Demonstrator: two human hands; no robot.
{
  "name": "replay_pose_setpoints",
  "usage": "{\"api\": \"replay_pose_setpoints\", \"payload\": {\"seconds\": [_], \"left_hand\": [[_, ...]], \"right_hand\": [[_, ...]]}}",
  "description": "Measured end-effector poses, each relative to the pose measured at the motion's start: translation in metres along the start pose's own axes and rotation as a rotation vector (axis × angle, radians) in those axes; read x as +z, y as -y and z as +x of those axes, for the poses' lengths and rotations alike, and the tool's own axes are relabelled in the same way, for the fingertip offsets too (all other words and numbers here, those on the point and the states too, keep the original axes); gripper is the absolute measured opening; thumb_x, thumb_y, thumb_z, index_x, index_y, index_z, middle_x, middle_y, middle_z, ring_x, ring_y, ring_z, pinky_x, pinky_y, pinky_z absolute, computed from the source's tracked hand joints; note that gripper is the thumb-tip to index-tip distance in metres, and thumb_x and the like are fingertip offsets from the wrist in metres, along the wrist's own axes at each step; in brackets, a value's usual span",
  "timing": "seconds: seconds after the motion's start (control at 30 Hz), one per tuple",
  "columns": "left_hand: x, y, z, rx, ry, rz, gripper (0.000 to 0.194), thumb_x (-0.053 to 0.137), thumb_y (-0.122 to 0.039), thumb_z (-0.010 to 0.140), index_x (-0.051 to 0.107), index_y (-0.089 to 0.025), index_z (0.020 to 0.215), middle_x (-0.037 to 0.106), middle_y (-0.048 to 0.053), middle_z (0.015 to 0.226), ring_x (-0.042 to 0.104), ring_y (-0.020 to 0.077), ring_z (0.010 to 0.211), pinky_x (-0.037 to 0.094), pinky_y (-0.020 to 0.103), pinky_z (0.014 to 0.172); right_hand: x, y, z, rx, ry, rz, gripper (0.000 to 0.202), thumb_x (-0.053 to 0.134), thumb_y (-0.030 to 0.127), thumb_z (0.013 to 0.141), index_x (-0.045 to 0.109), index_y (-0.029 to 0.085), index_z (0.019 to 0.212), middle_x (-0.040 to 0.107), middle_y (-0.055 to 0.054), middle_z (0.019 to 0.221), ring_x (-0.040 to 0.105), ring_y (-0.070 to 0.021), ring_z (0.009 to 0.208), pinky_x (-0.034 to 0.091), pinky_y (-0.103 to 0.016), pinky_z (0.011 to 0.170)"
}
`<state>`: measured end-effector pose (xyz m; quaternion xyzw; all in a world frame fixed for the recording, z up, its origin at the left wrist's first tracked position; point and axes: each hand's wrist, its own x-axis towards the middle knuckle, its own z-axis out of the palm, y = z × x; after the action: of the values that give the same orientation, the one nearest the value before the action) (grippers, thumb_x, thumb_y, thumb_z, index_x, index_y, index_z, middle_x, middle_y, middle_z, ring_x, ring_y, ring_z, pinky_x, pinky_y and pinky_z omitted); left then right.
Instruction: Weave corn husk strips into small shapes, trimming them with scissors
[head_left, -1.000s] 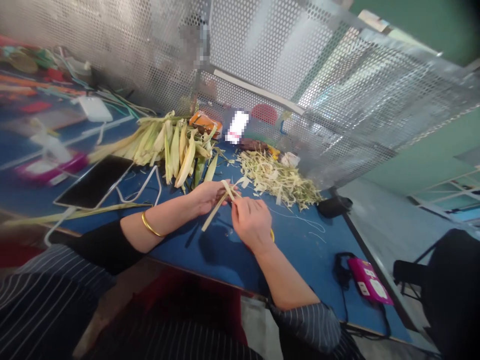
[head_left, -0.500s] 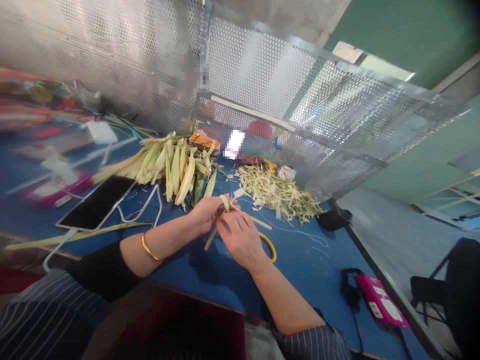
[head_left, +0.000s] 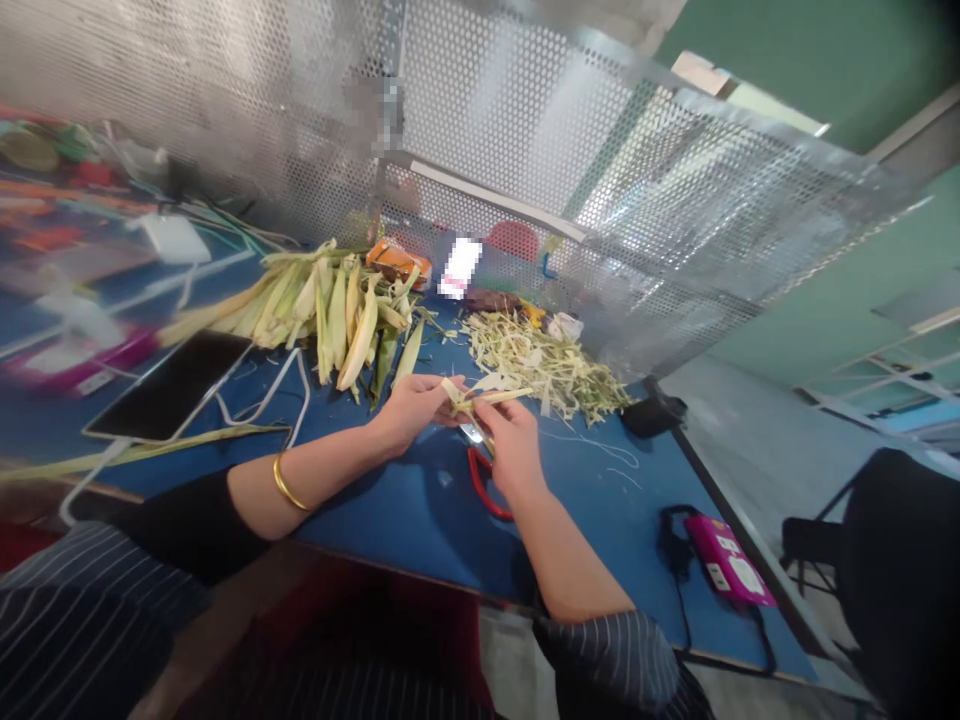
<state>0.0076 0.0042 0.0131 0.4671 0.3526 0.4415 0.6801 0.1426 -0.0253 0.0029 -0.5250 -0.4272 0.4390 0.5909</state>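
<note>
Pale yellow-green corn husk strips (head_left: 459, 400) are folded across one another between my two hands, above the blue table. My left hand (head_left: 415, 408) pinches the folded part from the left, its fingertips partly hidden by the strips. From the right, my right hand (head_left: 513, 440) grips the strips with thumb and fingers, and an end sticks out over its knuckles. Scissors (head_left: 480, 484) lie on the table below; a red handle and a bit of metal blade show, the rest is hidden by my right hand.
A bundle of corn husks (head_left: 330, 310) lies behind my left hand, and a heap of husk scraps (head_left: 551, 365) behind my right. A tablet (head_left: 172, 385) with a white cable is at left. A pink power strip (head_left: 727, 562) lies at right. A perforated metal screen (head_left: 517, 130) borders the back.
My right hand has turned and moved up and slightly right, gripping the strips from the side. The scissors' red handle now shows where a yellow handle part showed before. The view has shifted a little.
</note>
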Motion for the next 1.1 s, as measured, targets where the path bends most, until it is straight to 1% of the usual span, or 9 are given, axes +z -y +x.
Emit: {"api": "replay_pose_setpoints", "payload": {"seconds": [0.13,0.27,0.33,0.47,0.63,0.73,0.83,1.0,1.1], "left_hand": [[0.0,0.003,0.002,-0.008,0.016,0.051,0.036,0.064,-0.047,0.076,0.07,-0.012,0.081,0.071,0.008,0.071,0.067,0.0139,0.064,0.052,0.023,0.062],[0.001,0.004,0.005,-0.016,-0.045,0.071,0.03,0.071,-0.042,0.071,0.065,-0.014,0.078,0.07,0.004,0.068,0.066,0.0131,0.06,0.052,0.023,0.059],[0.001,0.005,0.006,-0.023,-0.063,0.071,0.029,0.073,-0.041,0.069,0.063,-0.014,0.073,0.069,0.003,0.066,0.065,0.0127,0.057,0.052,0.023,0.058],[0.001,0.004,0.006,-0.054,-0.045,0.059,0.027,0.073,-0.037,0.069,0.068,-0.011,0.075,0.069,0.005,0.068,0.065,0.0127,0.059,0.053,0.023,0.06],[0.0,-0.001,0.004,-0.048,0.041,0.019,0.022,0.065,-0.028,0.074,0.072,-0.011,0.085,0.07,0.007,0.072,0.067,0.015,0.067,0.054,0.026,0.068],[-0.001,-0.002,0.003,-0.03,0.084,-0.01,0.022,0.059,-0.018,0.071,0.073,-0.011,0.086,0.071,0.008,0.077,0.068,0.0188,0.075,0.054,0.03,0.073],[0.0,-0.001,0.001,-0.007,0.111,0.024,0.023,0.062,-0.017,0.068,0.072,-0.012,0.088,0.071,0.008,0.084,0.067,0.0183,0.079,0.053,0.03,0.076],[0.002,0.004,0.0,0.06,0.0,0.138,0.025,0.074,-0.029,0.066,0.07,-0.011,0.082,0.069,0.006,0.075,0.063,0.0131,0.067,0.051,0.025,0.065],[-0.001,0.003,0.003,0.083,-0.117,0.168,0.024,0.073,-0.034,0.067,0.066,-0.012,0.07,0.068,0.005,0.068,0.062,0.0125,0.062,0.046,0.021,0.053]], "right_hand": [[-0.002,-0.001,0.003,0.137,0.08,0.168,0.018,0.072,0.027,0.063,0.066,0.018,0.078,0.069,0.0,0.072,0.061,-0.0146,0.063,0.049,-0.03,0.067],[-0.003,-0.001,0.003,0.172,0.111,0.232,0.016,0.072,0.025,0.063,0.066,0.018,0.076,0.068,0.001,0.068,0.06,-0.0135,0.06,0.048,-0.029,0.064],[-0.003,-0.002,0.003,0.172,0.1,0.228,0.017,0.072,0.025,0.063,0.066,0.017,0.076,0.068,0.001,0.068,0.06,-0.0134,0.06,0.048,-0.029,0.065],[-0.005,-0.004,0.005,0.143,0.068,0.204,0.018,0.073,0.027,0.063,0.066,0.017,0.076,0.067,0.0,0.071,0.059,-0.0123,0.061,0.049,-0.03,0.067],[-0.009,-0.006,0.008,0.088,0.033,0.145,0.017,0.072,0.028,0.065,0.065,0.018,0.078,0.066,0.001,0.072,0.058,-0.0118,0.063,0.048,-0.03,0.066],[-0.01,-0.004,0.008,0.073,0.024,0.114,0.017,0.07,0.029,0.066,0.064,0.019,0.079,0.066,0.001,0.075,0.059,-0.0124,0.065,0.048,-0.03,0.066],[-0.01,-0.004,0.009,0.05,0.0,0.074,0.015,0.068,0.028,0.068,0.063,0.019,0.079,0.065,0.001,0.073,0.058,-0.0121,0.064,0.049,-0.03,0.065],[-0.009,-0.004,0.008,0.077,0.056,0.025,0.015,0.065,0.031,0.073,0.063,0.018,0.08,0.064,0.0,0.07,0.059,-0.0115,0.06,0.047,-0.028,0.06],[-0.01,0.0,0.004,0.061,0.129,-0.154,0.019,0.058,0.038,0.08,0.06,0.018,0.08,0.065,-0.001,0.07,0.059,-0.0114,0.054,0.047,-0.028,0.054]]}}
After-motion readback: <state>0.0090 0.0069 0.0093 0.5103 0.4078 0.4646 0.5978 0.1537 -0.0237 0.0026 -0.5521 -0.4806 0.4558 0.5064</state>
